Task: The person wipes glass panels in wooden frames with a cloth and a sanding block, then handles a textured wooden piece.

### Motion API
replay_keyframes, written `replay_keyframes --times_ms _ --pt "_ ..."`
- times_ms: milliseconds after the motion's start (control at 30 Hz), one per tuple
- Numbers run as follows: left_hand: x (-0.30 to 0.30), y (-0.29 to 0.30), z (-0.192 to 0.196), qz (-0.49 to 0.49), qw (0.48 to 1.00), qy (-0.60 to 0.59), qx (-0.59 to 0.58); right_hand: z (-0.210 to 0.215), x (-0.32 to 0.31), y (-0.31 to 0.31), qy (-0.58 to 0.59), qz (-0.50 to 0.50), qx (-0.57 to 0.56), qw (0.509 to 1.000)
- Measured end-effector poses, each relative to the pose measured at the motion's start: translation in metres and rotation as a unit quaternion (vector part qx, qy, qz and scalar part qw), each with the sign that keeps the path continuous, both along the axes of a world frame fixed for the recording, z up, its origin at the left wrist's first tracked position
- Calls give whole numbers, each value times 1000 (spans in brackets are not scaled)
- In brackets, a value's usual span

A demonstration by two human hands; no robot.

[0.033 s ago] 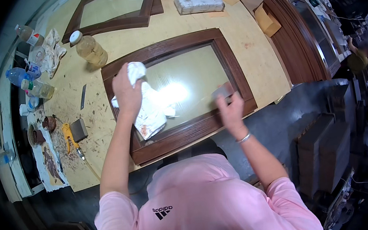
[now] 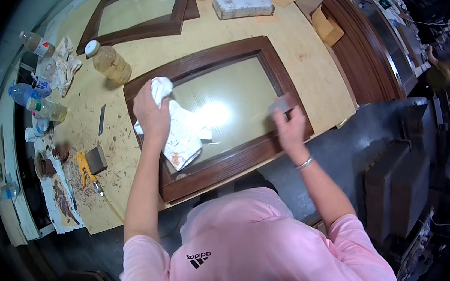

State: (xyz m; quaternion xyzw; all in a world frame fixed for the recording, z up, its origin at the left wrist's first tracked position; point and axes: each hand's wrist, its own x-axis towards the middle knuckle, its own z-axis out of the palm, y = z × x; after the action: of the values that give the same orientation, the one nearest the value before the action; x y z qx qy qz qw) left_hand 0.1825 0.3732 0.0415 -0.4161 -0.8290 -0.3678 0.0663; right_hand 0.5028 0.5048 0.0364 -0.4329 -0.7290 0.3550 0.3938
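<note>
A brown wooden door frame (image 2: 220,174) with a glass panel (image 2: 231,93) lies flat on the work table in front of me. My left hand (image 2: 151,114) is closed around a bunched white cloth (image 2: 182,137), which spreads over the left part of the glass and bears reddish-brown stains. Near the right side of the frame, my right hand (image 2: 291,128) pinches a small flat grey pad (image 2: 280,105) between thumb and fingers. The pad is by the inner edge of the frame's right rail; whether it touches the wood I cannot tell.
A jar of cloudy liquid (image 2: 109,64) stands behind the frame. Left lie a metal strip (image 2: 101,119), a yellow air gun (image 2: 83,166) and a grey block (image 2: 96,159); several bottles (image 2: 46,109) line that edge. Another glazed frame (image 2: 131,35) and a white-wrapped block (image 2: 243,4) lie farther back.
My right hand has slid to the right with the grey pad, toward the frame's right rail. My left hand and the cloth have shifted slightly left.
</note>
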Motion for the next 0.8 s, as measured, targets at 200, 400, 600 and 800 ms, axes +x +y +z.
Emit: replay_keyframes --times_ms 200,400,600,800 --pt "57 96 -25 32 999 10 37 -11 18 85 88 65 -110 988" --pt "161 145 10 -234 942 -239 -10 -20 26 80 206 64 -185 959" --pt "47 88 7 173 975 56 -126 -29 32 86 212 76 -217 950" --pt "122 141 5 -214 974 51 -44 -34 33 85 204 73 -162 963"
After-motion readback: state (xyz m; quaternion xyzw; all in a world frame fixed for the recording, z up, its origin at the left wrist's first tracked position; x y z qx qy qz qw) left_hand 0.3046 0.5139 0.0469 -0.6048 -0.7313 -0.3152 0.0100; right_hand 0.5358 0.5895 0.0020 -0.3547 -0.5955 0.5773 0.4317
